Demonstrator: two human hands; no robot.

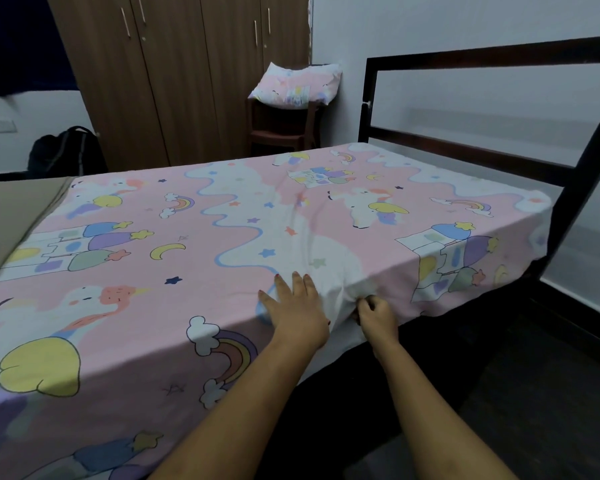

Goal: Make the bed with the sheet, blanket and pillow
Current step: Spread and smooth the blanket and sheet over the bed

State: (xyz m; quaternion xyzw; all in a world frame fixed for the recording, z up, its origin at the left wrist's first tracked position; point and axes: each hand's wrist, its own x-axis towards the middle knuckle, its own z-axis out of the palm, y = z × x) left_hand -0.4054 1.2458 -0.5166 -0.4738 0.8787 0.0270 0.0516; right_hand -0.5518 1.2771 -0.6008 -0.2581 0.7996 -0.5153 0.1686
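Note:
A pink sheet (194, 258) printed with unicorns, castles and rainbows covers the mattress and hangs over its near side. My left hand (293, 311) lies flat on the sheet at the mattress's near edge, fingers spread. Just to its right, my right hand (374, 315) is closed on a bunched fold of the sheet at the side of the mattress. A matching pillow (297, 85) rests on a dark chair (283, 128) beyond the bed. At the far left a plain beige cloth (11, 213) lies on the bed, overlapping the sheet's edge.
The dark bed frame's headboard (482, 98) rises at the right against a white wall. A brown wardrobe (174, 74) stands behind the bed. A black backpack (66, 152) sits on the floor at the left. Dark floor (499, 393) lies beside the bed.

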